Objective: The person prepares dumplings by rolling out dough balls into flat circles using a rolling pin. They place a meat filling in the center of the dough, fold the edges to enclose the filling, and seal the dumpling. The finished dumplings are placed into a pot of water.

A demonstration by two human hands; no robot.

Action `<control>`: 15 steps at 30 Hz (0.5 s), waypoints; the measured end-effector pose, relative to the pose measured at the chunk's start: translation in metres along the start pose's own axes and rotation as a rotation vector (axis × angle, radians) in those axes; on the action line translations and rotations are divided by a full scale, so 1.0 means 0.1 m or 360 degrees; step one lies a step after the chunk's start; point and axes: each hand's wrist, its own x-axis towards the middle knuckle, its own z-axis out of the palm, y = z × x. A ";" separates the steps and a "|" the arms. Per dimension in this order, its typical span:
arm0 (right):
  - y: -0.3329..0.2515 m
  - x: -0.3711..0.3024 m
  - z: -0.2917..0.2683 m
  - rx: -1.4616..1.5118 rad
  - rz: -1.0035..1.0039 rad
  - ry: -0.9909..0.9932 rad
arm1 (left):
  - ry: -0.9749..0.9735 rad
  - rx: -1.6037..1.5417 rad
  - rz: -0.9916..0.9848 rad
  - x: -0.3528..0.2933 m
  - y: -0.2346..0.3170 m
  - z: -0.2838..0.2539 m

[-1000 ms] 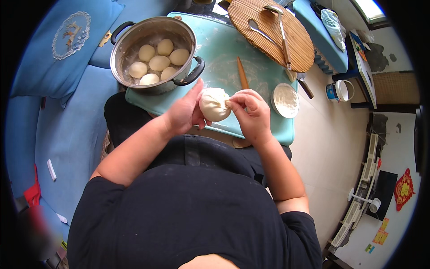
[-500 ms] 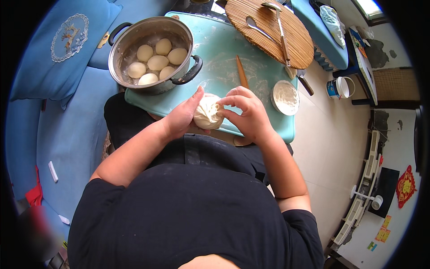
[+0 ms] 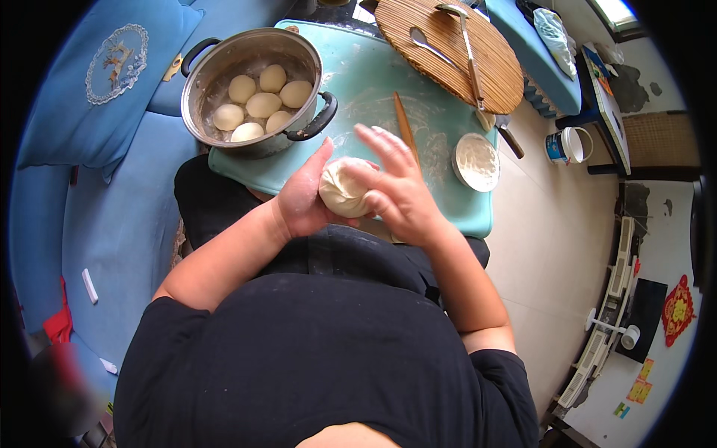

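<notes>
A pleated, round white dough bun (image 3: 342, 198) sits in my left hand (image 3: 299, 198), whose palm and fingers cup it from the left and below. My right hand (image 3: 405, 196) rests against the bun's right side and top, with its fingers spread and some of them dusted white. The bun's folds swirl toward its top, which the right fingers partly cover. Just beyond my hands lies a tapered wooden rolling pin (image 3: 405, 123) on the floury teal tabletop (image 3: 355, 71).
At the left of the table stands a steel pot (image 3: 261, 149) holding several round pale buns. A bowl (image 3: 457, 169) of flour is at the right edge, near a dark-handled knife (image 3: 511, 142). The round slatted lid (image 3: 426, 19) at the back carries a ladle (image 3: 469, 48) and a spoon (image 3: 433, 49).
The right fingers have gone from pinching the bun's gathered folds to spreading open over it. The bun has turned in my left hand, its pleats now drawn into a neater swirl.
</notes>
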 end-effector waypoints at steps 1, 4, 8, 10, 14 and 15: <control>-0.01 0.00 0.01 -0.0087 -0.0027 -0.0046 | 0.0026 -0.0070 0.0006 0.00 -0.02 0.04; 0.06 -0.03 0.03 -0.0028 -0.0100 -0.0121 | 0.0001 -0.0088 -0.0008 -0.04 -0.04 0.12; 0.04 -0.05 0.11 0.1560 0.0451 0.0077 | -0.0094 0.0097 0.0035 -0.03 0.01 0.13; 0.06 -0.06 0.14 0.1171 0.0415 0.0040 | 0.0003 0.0142 0.0060 -0.06 0.03 0.17; -0.02 -0.03 0.19 0.0832 0.0405 0.0022 | 0.0092 0.0200 0.0300 0.02 -0.06 0.18; -0.02 -0.03 0.19 0.0855 0.0393 0.0010 | 0.0080 0.0205 0.0301 0.02 -0.06 0.18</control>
